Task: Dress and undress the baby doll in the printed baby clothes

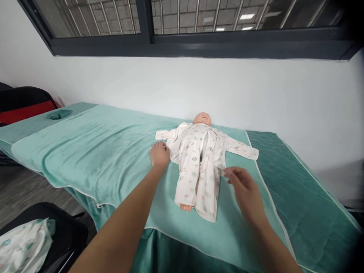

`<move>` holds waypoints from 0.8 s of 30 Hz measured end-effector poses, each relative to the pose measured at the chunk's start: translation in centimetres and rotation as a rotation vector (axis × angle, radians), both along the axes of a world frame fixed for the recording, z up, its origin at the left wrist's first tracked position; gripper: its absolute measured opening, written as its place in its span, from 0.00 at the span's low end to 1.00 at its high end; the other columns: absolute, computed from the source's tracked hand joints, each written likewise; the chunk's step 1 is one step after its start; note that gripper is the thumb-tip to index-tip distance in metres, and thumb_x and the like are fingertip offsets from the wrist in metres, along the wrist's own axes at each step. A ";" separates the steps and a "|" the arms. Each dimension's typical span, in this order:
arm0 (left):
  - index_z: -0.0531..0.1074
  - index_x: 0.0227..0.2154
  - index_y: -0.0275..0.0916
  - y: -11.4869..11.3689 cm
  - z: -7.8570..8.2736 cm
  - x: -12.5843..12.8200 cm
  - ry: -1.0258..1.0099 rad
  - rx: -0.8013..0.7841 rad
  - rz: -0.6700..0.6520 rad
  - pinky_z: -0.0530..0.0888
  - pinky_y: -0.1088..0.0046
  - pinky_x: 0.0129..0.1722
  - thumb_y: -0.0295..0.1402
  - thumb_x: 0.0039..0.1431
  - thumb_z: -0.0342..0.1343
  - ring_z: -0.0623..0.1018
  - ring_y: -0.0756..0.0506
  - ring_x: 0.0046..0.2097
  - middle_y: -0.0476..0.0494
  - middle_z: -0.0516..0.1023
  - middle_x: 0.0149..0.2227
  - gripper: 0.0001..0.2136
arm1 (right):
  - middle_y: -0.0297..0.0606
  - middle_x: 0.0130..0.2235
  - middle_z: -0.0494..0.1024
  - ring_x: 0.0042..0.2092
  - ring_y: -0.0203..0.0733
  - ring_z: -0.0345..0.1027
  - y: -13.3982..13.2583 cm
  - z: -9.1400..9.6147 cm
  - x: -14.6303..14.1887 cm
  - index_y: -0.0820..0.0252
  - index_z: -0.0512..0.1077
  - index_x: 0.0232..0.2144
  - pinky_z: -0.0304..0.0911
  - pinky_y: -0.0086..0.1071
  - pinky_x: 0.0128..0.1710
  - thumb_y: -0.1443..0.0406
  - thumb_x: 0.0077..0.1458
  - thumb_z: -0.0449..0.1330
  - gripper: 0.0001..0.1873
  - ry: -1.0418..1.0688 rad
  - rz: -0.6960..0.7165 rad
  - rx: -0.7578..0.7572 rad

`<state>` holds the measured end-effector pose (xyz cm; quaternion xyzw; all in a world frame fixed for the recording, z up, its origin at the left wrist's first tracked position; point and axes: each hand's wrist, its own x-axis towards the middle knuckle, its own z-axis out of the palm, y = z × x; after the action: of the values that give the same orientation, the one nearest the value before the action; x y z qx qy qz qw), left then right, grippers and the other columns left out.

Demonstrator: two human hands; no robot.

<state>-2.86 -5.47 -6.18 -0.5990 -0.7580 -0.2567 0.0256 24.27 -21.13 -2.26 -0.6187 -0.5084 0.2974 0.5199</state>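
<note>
A baby doll lies on its back in a white patterned baby outfit, its head toward the wall. One sleeve stretches out to each side, and one foot shows below a trouser leg. My left hand is closed at the left edge of the top, below that sleeve; what its fingers hold, if anything, is hidden. My right hand pinches a small pale piece of the top, perhaps a tie or corner, beside the doll's hip. The front of the clothing has a dark gap in the middle.
A green blanket covers the bed, with a darker green cover at the right. A black chair with a white patterned cloth stands at lower left. A black-and-red item is at far left. A window frame runs above.
</note>
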 end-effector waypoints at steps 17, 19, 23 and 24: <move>0.71 0.39 0.41 0.7 -0.3 0.0 0.033 0.007 0.067 0.67 0.59 0.49 0.37 0.66 0.47 0.71 0.36 0.52 0.37 0.74 0.49 0.10 | 0.32 0.23 0.67 0.26 0.36 0.58 16.3 7.0 1.1 0.57 0.62 0.20 0.50 0.32 0.28 0.53 0.54 0.55 0.18 -0.414 0.233 -0.074; 0.71 0.39 0.40 1.0 -0.3 0.1 0.035 0.007 0.068 0.67 0.58 0.49 0.36 0.67 0.45 0.71 0.36 0.52 0.37 0.74 0.49 0.10 | 0.31 0.23 0.66 0.26 0.35 0.56 16.8 7.5 0.5 0.57 0.60 0.18 0.49 0.31 0.27 0.54 0.54 0.56 0.19 -0.446 0.350 -0.072; 0.70 0.40 0.41 1.6 -0.1 0.3 0.005 0.015 0.089 0.66 0.57 0.50 0.36 0.69 0.41 0.71 0.35 0.53 0.36 0.75 0.49 0.12 | 0.32 0.22 0.68 0.24 0.34 0.56 17.8 6.3 -0.1 0.59 0.66 0.19 0.49 0.31 0.26 0.48 0.56 0.56 0.23 -0.318 0.458 -0.149; 0.69 0.40 0.41 1.7 -0.1 0.2 -0.014 0.019 0.096 0.66 0.57 0.50 0.36 0.69 0.40 0.71 0.35 0.53 0.36 0.75 0.48 0.12 | 0.33 0.22 0.70 0.24 0.34 0.56 17.9 5.8 -0.2 0.59 0.68 0.20 0.50 0.31 0.26 0.47 0.56 0.56 0.24 -0.256 0.428 -0.146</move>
<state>-2.64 -3.79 -6.29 -0.5599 -0.7836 -0.2665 0.0382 24.10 -3.22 3.54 -0.5656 -0.6664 0.3561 0.3305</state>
